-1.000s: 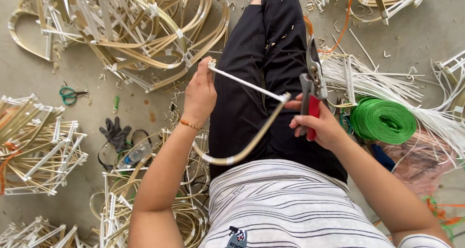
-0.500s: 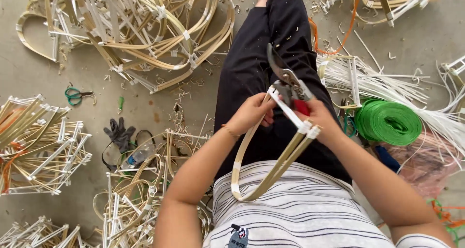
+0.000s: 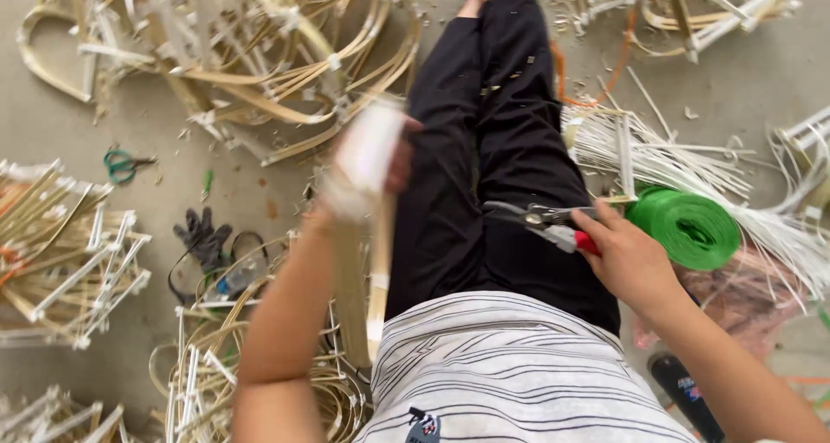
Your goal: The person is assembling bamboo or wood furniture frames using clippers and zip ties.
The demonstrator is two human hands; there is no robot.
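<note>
Hands: left hand (image 3: 367, 162), blurred, seemingly grips a bamboo strip (image 3: 378, 270); right hand (image 3: 629, 257) clasps pliers (image 3: 540, 218) above littered concrete floor (image 3: 743, 80).

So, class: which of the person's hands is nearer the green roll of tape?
Right. The right hand, holding pliers, sits just beside the green roll; the left hand is across the legs, gripping a bent strip.

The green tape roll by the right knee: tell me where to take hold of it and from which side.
Grip the green tape roll across its outer rim, coming from above. It lies tilted on the white strips with its hollow core facing up and toward the camera, so the rounded edge is exposed. The right hand, holding red-handled pliers, is nearest; its fingers are occupied.
</note>
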